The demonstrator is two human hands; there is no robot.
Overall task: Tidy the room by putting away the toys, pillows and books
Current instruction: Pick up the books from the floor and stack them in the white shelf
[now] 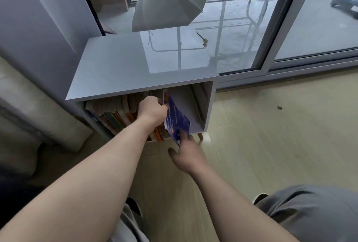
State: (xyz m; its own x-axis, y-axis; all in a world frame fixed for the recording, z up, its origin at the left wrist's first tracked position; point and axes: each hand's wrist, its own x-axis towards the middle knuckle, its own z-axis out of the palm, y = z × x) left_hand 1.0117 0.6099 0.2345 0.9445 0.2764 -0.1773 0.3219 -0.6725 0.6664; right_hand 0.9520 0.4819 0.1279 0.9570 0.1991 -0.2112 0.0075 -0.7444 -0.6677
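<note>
**Blue book held at the mouth of the cabinet**

The left hand [152, 110] is clenched around the upper edge of a blue book [177, 119], which juts out just to the right of its knuckles. The cover runs down and toward the person from that grip. The right hand [186, 155] sits below and nearer the person, fingers straight and spread. Its index finger [185, 137] touches the book's lower corner and nothing is grasped.

The book stands on edge, tilted, half inside the open front of a white cabinet [135, 67]. Its cover is deep blue-purple with lines of small pale print and an orange patch near the bottom. The print is too small to read, and the edge nearest the left hand looks ragged.

To the left of the left hand, and partly behind its wrist, a row of books [114, 114] fills that side of the compartment, with orange and green spines leaning together. Right of the blue book the compartment's white inner wall shows.

Beyond both hands, a grey umbrella [168, 3] lies open behind the sliding glass door [280, 28].
</note>
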